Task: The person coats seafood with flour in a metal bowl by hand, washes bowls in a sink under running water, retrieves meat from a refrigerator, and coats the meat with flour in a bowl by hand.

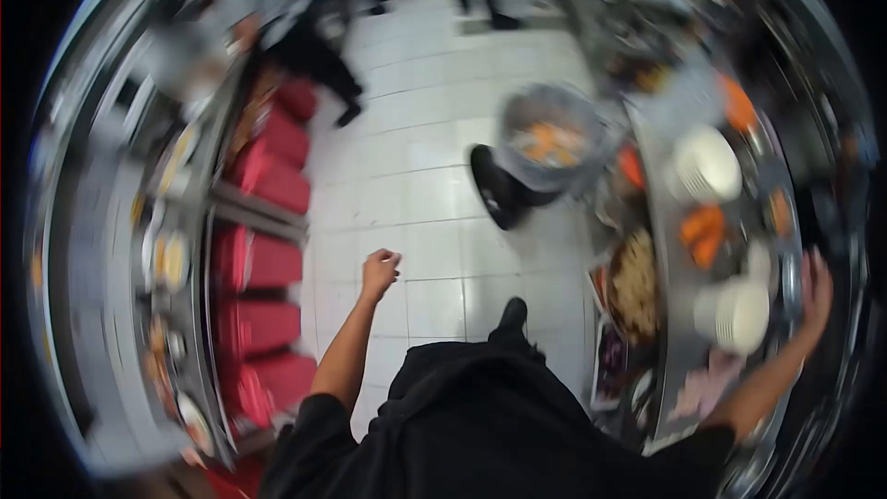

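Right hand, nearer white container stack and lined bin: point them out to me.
Right hand (816, 294): head view, middle of the hand.
Nearer white container stack (737, 314): head view, middle of the stack.
Lined bin (539, 100): head view, liner at the far inner wall.

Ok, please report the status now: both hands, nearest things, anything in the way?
Left hand over floor, nothing seen in it. Right hand near white stack, grip unclear. Bin on floor ahead, rightward.

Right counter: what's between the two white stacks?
Mainly orange pieces, too blurred to identify, between the far white stack and the near white stack; head view.
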Demonstrator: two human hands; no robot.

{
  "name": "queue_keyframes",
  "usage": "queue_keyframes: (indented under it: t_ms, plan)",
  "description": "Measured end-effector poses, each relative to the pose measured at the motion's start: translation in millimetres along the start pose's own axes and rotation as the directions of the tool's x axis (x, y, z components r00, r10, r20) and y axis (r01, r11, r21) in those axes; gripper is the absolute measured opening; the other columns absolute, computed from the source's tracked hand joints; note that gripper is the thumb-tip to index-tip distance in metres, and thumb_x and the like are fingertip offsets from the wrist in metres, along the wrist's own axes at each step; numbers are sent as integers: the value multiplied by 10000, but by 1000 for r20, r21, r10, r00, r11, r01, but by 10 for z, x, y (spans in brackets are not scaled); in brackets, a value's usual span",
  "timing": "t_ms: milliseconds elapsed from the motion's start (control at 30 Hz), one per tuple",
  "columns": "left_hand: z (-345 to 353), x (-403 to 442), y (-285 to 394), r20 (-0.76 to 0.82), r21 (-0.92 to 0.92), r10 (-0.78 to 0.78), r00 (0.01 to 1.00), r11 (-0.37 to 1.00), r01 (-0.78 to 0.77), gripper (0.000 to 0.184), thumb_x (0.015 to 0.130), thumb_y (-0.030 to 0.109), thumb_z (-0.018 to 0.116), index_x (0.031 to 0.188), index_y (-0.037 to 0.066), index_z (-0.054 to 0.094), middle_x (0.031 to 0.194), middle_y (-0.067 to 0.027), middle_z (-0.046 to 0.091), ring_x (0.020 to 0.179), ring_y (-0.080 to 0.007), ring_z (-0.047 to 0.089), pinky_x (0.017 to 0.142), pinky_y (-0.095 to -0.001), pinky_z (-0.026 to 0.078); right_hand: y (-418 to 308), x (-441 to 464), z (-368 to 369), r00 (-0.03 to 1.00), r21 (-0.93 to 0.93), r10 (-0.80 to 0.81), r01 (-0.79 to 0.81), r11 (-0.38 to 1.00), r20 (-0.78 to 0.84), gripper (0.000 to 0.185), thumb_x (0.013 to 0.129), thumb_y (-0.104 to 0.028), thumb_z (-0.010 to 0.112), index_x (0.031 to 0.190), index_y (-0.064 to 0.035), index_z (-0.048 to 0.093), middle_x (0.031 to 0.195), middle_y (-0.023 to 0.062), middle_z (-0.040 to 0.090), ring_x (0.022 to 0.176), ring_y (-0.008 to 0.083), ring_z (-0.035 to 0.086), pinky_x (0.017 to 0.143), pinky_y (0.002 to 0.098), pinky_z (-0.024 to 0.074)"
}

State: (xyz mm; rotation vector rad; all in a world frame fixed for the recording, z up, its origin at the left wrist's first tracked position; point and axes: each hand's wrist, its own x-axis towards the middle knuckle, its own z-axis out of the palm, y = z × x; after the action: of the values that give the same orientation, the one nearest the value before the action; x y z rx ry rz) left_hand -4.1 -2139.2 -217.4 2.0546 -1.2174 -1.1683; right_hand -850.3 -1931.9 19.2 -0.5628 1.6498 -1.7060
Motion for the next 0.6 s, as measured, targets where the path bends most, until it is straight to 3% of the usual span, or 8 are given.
queue_keyframes:
  t_ms: [67, 100, 167, 200, 300, 367, 433, 600]
  plan:
    - [-399, -179, -510, -112, 130, -11, 994, 991, 25, 204, 795, 201, 597, 807, -1, 623, 751, -110, 638, 651, -205, 639, 546, -321, 508, -131, 145, 347, 991, -28, -26, 30, 999, 134, 375, 892, -203, 546, 1177, 38, 519, 1168, 89, 538, 1087, 157, 511, 941, 247, 408]
    - [-641, -344, -761, -226, 45, -68, 972, 996, 80, 204, 795, 201, 597, 807, -1, 623, 751, -110, 638, 651, -205, 639, 546, -321, 508, -220, -37, 916, 973, -49, -68, 80, 996, 220, 387, 889, -222, 554, 1186, 24, 518, 1173, 83, 536, 1091, 153, 509, 920, 249, 415]
    - [-1078, -776, -1266, -391, 311, 47, 919, 947, 84, 207, 730, 211, 594, 776, 17, 653, 789, -186, 647, 761, -290, 642, 712, -398, 500, -216, -31, 1819, 887, -58, 57, -34, 998, 458, 408, 869, -276, 584, 1173, -7, 536, 1053, 34, 590, 952, 105, 559, 800, 224, 465]
    - [-1285, -1017, -1562, -465, 246, -59, 884, 950, 192, 198, 725, 195, 577, 769, 18, 655, 807, -185, 646, 818, -307, 629, 737, -410, 495, -88, -48, 2427, 931, -251, 3, 96, 963, 366, 395, 864, -285, 588, 1138, -3, 551, 965, 42, 610, 841, 95, 573, 684, 201, 477]
    - [-1820, -1924, -2650, -614, 5, -354, 706, 892, 452, 198, 728, 167, 542, 797, 19, 654, 873, -190, 639, 899, -326, 610, 782, -422, 489, 393, -299, 4173, 693, -370, 144, 188, 910, 706, 362, 859, -293, 600, 1084, -12, 563, 868, 53, 612, 716, 82, 567, 599, 189, 460]
    - [-1954, -2445, -3440, -640, -142, -501, 583, 823, 551, 210, 736, 154, 523, 833, 19, 652, 921, -195, 634, 922, -328, 604, 802, -423, 487, 901, -1195, 5485, 492, -363, 245, 159, 918, 836, 334, 860, -234, 600, 1096, -1, 556, 842, 70, 617, 676, 103, 571, 590, 217, 471]
    - [-1948, -3159, -4157, -626, -287, -678, 384, 658, 696, 272, 750, 135, 495, 956, 11, 621, 1028, -209, 602, 978, -348, 579, 841, -426, 480, 1367, -2426, 6618, 383, -497, 396, 215, 840, 835, 302, 862, -193, 592, 1088, 4, 557, 830, 74, 624, 656, 116, 573, 583, 218, 471]
    - [-1548, -4793, -4598, -484, -676, -874, -48, 338, 655, 315, 764, 165, 514, 1009, -20, 584, 1093, -226, 570, 1015, -362, 561, 856, -427, 475, 2675, -5616, 8028, -302, -460, 583, 389, 798, 754, 289, 840, -183, 610, 1043, 18, 574, 829, 110, 632, 637, 142, 588, 577, 234, 484]
